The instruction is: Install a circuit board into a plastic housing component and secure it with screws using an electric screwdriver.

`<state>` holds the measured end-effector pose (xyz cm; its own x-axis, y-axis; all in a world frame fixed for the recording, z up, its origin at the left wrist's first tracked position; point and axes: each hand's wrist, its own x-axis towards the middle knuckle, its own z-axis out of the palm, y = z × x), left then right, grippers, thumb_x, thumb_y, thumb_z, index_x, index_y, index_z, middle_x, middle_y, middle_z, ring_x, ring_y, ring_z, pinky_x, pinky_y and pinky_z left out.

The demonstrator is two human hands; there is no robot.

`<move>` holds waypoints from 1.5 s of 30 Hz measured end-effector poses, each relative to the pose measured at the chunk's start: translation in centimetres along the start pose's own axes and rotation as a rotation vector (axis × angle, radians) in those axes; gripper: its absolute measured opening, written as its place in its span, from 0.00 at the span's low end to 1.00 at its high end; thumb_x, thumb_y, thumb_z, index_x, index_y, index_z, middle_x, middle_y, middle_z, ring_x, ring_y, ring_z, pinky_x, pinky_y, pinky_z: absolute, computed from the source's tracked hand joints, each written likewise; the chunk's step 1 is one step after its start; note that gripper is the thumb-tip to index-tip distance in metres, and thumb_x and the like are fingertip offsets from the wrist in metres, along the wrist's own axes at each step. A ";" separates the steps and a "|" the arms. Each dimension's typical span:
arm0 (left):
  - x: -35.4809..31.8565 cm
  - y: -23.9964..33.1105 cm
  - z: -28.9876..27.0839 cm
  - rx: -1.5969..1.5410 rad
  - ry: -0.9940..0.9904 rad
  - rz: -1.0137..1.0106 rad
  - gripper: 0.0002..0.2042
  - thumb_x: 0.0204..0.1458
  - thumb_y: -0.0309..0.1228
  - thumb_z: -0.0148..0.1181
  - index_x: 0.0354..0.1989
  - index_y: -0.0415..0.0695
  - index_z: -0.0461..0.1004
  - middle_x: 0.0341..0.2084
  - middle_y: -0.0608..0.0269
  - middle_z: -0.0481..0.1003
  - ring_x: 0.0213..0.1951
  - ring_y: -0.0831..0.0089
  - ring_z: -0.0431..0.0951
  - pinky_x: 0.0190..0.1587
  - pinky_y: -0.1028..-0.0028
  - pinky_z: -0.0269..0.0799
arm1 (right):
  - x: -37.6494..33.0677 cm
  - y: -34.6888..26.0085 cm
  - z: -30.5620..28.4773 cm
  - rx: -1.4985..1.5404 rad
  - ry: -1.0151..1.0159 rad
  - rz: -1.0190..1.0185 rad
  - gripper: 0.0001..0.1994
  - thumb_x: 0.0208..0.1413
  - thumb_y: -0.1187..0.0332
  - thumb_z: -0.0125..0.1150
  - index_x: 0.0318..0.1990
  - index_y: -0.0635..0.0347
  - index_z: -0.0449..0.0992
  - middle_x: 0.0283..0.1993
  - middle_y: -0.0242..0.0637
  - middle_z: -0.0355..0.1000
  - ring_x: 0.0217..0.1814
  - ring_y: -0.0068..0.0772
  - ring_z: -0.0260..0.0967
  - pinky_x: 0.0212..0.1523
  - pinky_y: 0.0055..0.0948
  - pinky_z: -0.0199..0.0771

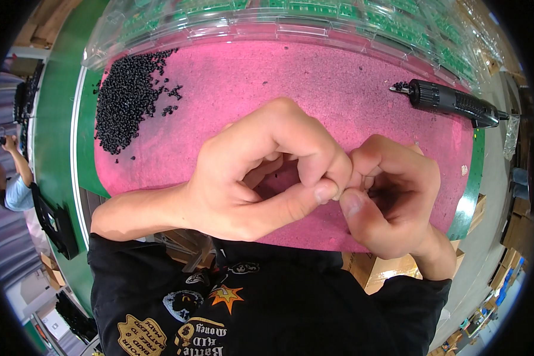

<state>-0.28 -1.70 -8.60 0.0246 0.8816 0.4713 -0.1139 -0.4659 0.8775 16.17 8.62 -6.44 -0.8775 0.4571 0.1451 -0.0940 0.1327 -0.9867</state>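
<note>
In the head view, my left grip is drawn narrow, thumb and forefinger tips pressed together while the bent fingers form a loop, and through that loop the pink mat shows. My right grip is just as narrow, its thumb and curled forefinger meeting against my left fingertips, so that both pinches touch over the right half of the mat. I cannot tell whether anything tiny sits between the tips, as my own fingers cover the spot. The small black pieces lie heaped at the mat's upper left, well apart from my fingers, with a few strays scattered along the pile's right side and below it. At the upper right a black electric screwdriver lies on its side, its bit pointing left, and a little cluster of black pieces rests right by the bit. The mat covers the green bench, whose surface shows past the mat's left edge. Beyond the mat's far edge stand clear plastic trays with green circuit boards. Far to my left is another person in a light blue top.
</note>
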 end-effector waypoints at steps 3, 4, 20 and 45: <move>0.0 0.0 0.0 0.020 -0.010 0.007 0.15 0.52 0.14 0.55 0.36 0.43 0.54 0.25 0.50 0.71 0.25 0.71 0.72 0.26 0.73 0.68 | -0.1 0.1 -0.1 -0.010 -0.011 -0.004 0.07 0.41 0.81 0.61 0.22 0.61 0.69 0.11 0.20 0.58 0.12 0.05 0.53 0.14 0.12 0.49; 0.0 0.0 0.0 0.022 -0.004 0.009 0.15 0.52 0.13 0.55 0.35 0.42 0.55 0.25 0.50 0.72 0.25 0.71 0.72 0.26 0.73 0.68 | -0.1 0.1 -0.2 -0.020 -0.017 -0.008 0.06 0.41 0.81 0.61 0.22 0.62 0.69 0.11 0.20 0.59 0.13 0.05 0.54 0.14 0.12 0.50; -0.3 0.5 0.1 0.202 0.021 -0.080 0.12 0.49 0.11 0.56 0.20 0.38 0.62 0.27 0.47 0.74 0.26 0.69 0.73 0.27 0.74 0.68 | 0.1 -0.2 -0.2 -0.087 -0.010 0.120 0.07 0.38 0.80 0.60 0.22 0.62 0.67 0.11 0.24 0.59 0.13 0.09 0.58 0.16 0.15 0.57; 0.1 0.4 -0.3 -0.944 -0.035 -0.509 0.09 0.48 0.31 0.52 0.31 0.44 0.59 0.24 0.58 0.68 0.26 0.72 0.65 0.31 0.72 0.63 | -0.8 0.0 -1.0 0.019 -0.233 -0.034 0.03 0.47 0.78 0.57 0.25 0.64 0.69 0.23 0.42 0.74 0.20 0.21 0.69 0.18 0.18 0.62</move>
<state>-0.66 -1.78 -8.25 0.3128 0.9460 0.0852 -0.8032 0.2156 0.5553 17.32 9.16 -6.43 -0.9584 0.2368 0.1592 -0.1319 0.1271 -0.9831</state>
